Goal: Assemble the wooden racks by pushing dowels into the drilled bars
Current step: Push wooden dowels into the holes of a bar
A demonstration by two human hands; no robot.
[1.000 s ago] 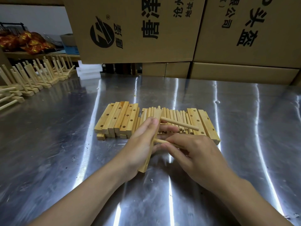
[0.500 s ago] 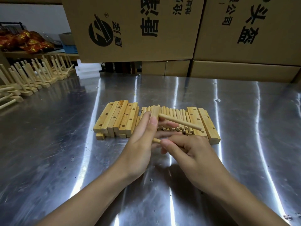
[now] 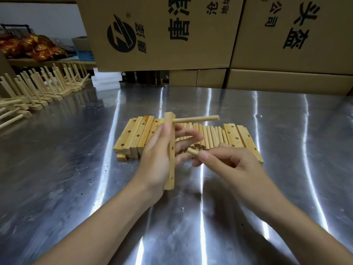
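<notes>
1. Nearest the camera, over the metal table point(image 3: 76, 188), the left hand point(image 3: 158, 155) grips a drilled bar point(image 3: 170, 159) and holds it on end, thumb along the near face and fingers spread behind it.
2. A fitted dowel point(image 3: 196, 119) sits in the bar's top hole and sticks out to the right; two lower holes on the bar show open.
3. The right hand point(image 3: 229, 165) pinches a loose dowel point(image 3: 192, 151) between thumb and curled fingers. Its free tip points at the bar, just beside the middle hole and not touching.
4. Behind the hands, on the table, lie a stack of bars point(image 3: 133, 136), a row of dowels point(image 3: 210, 136) side by side, and more bars point(image 3: 240, 140) to the right.
5. Far left, finished racks point(image 3: 38, 87) stand in rows with their dowels tilted up.
6. At the back, white blocks point(image 3: 106, 81) lie near stacked cardboard boxes point(image 3: 162, 31). The boxes are closed, so their contents cannot be told.
7. Red packets point(image 3: 32, 46) are heaped on a shelf at far left; whether a basket holds them is unclear.
</notes>
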